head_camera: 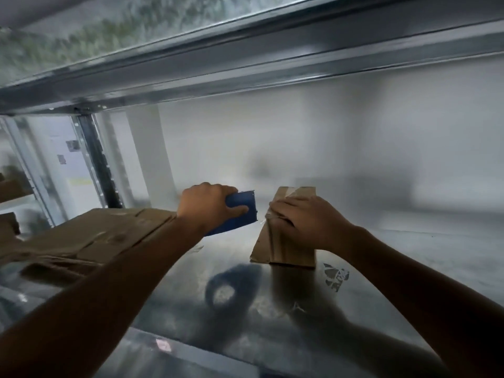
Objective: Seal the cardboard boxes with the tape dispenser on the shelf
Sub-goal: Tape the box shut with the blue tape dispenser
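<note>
Head view, down onto a small cardboard box [286, 244] upright on a metal shelf [409, 255]. Top closed, with clear tape [296, 190] across the upper edge and down the left face. Contents hidden, so no telling what is inside.

Clamped on the box's upper left edge: right grip [308, 222], fingers bent round the cardboard and the loose tape there. Just left of the box, apart from it by a narrow gap: blue tape dispenser [242, 211], tilted and held off the shelf in the left grip [207, 205], fingers and thumb wrapped tight round its body. Any strand of tape between dispenser and box: cannot tell through the blur.

Further left of the box: stack of flattened cardboard [90, 238], lying flat, its right edge under the left forearm. Far left of the box, past a steel upright [95, 162]: more brown cardboard [9, 186], blurred. In front of the box and slightly right: torn scrap of tape [336, 276] stuck to the shelf.

Open metal right of the box and behind it, back to a white wall [354, 145]. Above the box: steel beam [245, 69] of the next level, across the full width. Front edge of the shelf well nearer than the box, crossed by both forearms.
</note>
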A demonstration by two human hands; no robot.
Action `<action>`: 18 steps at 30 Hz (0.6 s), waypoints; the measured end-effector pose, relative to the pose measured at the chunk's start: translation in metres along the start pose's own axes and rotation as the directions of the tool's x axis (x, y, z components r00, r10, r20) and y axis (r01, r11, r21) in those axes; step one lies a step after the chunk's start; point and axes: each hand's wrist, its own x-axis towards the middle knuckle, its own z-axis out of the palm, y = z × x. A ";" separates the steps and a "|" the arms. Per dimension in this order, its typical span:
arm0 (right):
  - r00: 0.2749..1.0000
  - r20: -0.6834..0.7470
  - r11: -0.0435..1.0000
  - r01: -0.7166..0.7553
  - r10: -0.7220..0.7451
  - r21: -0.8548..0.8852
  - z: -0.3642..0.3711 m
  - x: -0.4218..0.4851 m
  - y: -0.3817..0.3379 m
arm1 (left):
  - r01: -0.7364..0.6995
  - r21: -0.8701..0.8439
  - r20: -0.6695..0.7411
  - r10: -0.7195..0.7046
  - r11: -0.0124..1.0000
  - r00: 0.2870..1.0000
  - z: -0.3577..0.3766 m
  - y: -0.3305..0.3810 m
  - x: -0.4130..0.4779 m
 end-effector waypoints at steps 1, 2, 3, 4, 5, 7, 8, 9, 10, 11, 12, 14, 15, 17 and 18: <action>1.000 -0.026 1.000 0.007 -0.007 0.031 -0.003 -0.001 0.000 | 0.000 -0.025 -0.040 -0.001 1.000 0.999 0.006 0.004 0.002; 0.999 -0.042 0.999 0.024 -0.022 0.043 -0.006 -0.003 0.000 | 0.004 -0.064 -0.080 -0.009 0.998 0.997 0.013 0.008 0.005; 0.998 -0.048 0.999 0.043 -0.042 0.025 -0.008 -0.004 0.002 | 0.015 -0.122 -0.128 -0.031 0.992 0.991 0.019 0.012 0.008; 0.998 -0.046 0.999 0.049 -0.049 -0.007 -0.009 -0.004 0.003 | 0.037 -0.186 -0.177 -0.070 0.982 0.982 0.025 0.015 0.011; 0.998 -0.048 0.998 0.044 -0.047 -0.044 -0.009 -0.004 0.005 | 0.060 -0.240 -0.226 -0.116 0.969 0.967 0.032 0.016 0.013; 0.999 -0.037 0.995 0.021 -0.025 -0.097 -0.005 -0.003 0.007 | 0.092 -0.313 -0.323 -0.197 0.945 0.926 0.045 0.018 0.018; 1.000 -0.027 0.995 0.010 -0.013 -0.102 -0.002 -0.003 0.006 | 0.099 -0.341 -0.363 -0.228 0.935 0.903 0.052 0.019 0.020; 1.000 -0.025 0.996 -0.005 0.002 -0.093 0.000 -0.003 0.006 | 0.104 -0.371 -0.390 -0.256 0.923 0.885 0.057 0.021 0.021; 0.999 -0.028 0.997 -0.027 0.025 -0.074 0.002 -0.003 0.005 | 0.108 -0.400 -0.398 -0.278 0.910 0.874 0.059 0.023 0.022; 0.998 -0.041 0.997 -0.048 0.046 -0.060 0.004 -0.003 0.004 | 0.102 -0.426 -0.403 -0.290 0.899 0.868 0.061 0.024 0.023; 0.996 -0.060 0.997 -0.066 0.063 -0.050 0.005 -0.002 0.003 | 0.088 -0.445 -0.416 -0.293 0.891 0.861 0.062 0.025 0.025; 0.993 -0.080 0.996 -0.087 0.085 -0.018 0.007 -0.001 0.003 | 0.043 -0.459 -0.450 -0.274 0.887 0.850 0.062 0.026 0.024; 0.992 -0.086 0.996 -0.093 0.092 -0.011 0.009 -0.002 0.002 | 0.022 -0.461 -0.458 -0.259 0.887 0.850 0.063 0.027 0.021; 0.985 -0.139 0.993 -0.106 0.098 -0.049 0.015 -0.005 0.001 | -0.002 -0.470 -0.465 -0.246 0.883 0.851 0.068 0.027 0.014; 0.979 -0.172 0.991 -0.117 0.105 -0.061 0.017 -0.006 0.001 | 0.000 -0.481 -0.463 -0.254 0.877 0.849 0.069 0.026 0.011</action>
